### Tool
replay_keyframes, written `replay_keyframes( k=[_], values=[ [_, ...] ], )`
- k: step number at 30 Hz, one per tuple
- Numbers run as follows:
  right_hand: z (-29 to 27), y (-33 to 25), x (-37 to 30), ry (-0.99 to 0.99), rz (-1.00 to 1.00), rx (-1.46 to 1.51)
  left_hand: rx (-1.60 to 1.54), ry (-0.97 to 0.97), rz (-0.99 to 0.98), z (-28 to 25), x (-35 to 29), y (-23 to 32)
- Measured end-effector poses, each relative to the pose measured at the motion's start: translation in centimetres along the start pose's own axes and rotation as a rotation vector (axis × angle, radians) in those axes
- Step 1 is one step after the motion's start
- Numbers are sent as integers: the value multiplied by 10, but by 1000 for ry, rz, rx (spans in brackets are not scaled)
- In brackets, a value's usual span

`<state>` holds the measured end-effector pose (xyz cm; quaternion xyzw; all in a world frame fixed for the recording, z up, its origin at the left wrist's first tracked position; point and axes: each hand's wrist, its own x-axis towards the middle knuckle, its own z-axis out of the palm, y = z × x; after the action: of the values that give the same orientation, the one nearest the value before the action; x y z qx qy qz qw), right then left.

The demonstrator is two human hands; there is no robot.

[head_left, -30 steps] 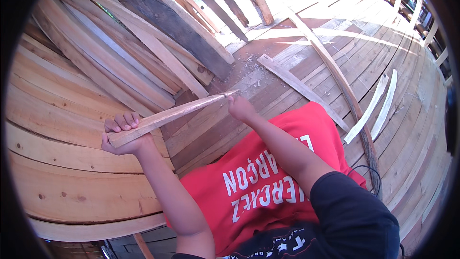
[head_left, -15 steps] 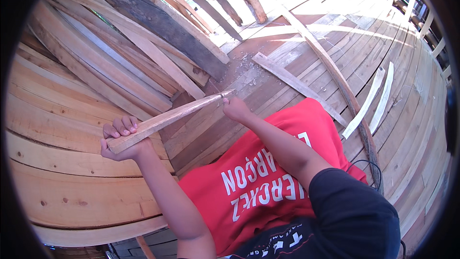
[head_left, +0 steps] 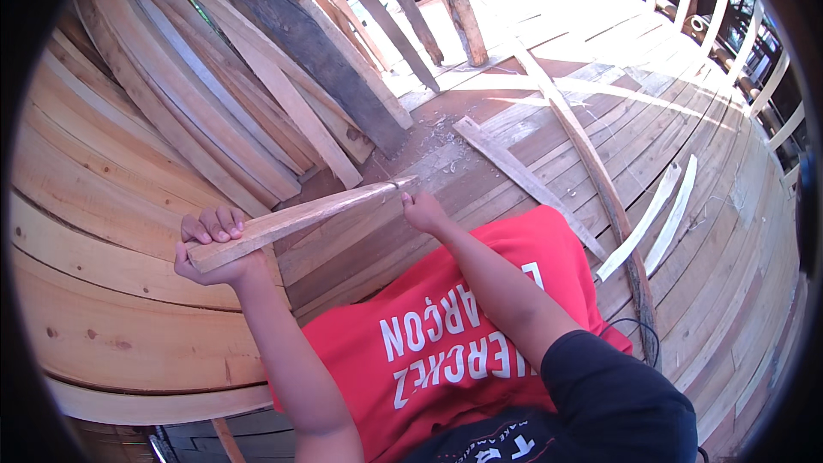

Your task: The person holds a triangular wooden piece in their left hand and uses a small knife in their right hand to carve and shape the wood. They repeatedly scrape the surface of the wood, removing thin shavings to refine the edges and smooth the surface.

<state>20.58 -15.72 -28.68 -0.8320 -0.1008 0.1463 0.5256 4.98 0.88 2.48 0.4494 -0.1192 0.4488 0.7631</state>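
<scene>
Gripping a long wooden strip, pale and rough-sawn, tapering from a thick square butt at the left to a thin tip at the right, raised slightly toward the far side. Left hand at the butt end, fingers curled together and clamped over the top of the strip. Right hand at the thin tip, closed around the end of the strip, though how tightly cannot be told from this angle. Strip held just above a red cloth with white lettering, spread over the lap and near the curved boards.

Left and near: wide curved planks, smooth, light-coloured, knotted, bent like the side of a hull. Far left: a lean-to stack of long battens, some weathered grey, one dark and almost black. Underneath: a plank deck, brown, sunlit at the far side, strewn with shavings near the strip's tip. Right: two thin white slats lying on the deck, beside a long bent lath. Far right: pale upright ribs.
</scene>
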Motion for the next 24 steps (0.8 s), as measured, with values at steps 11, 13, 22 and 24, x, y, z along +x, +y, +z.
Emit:
replay_keyframes(
  k=[11,13,22,24],
  values=[
    [-18,20,13,-140,82,146,-52,-58,41,0,-30,3],
    [-15,10,2,-27,-2,-82,-57,-33,36,-10,-35,7],
    [-19,-43,-29,-122,20,-344,-149,-30,76,-51,-57,18],
    [-7,-50,-30,-150,-7,-275,-154,-46,79,-66,-61,21]
  ],
)
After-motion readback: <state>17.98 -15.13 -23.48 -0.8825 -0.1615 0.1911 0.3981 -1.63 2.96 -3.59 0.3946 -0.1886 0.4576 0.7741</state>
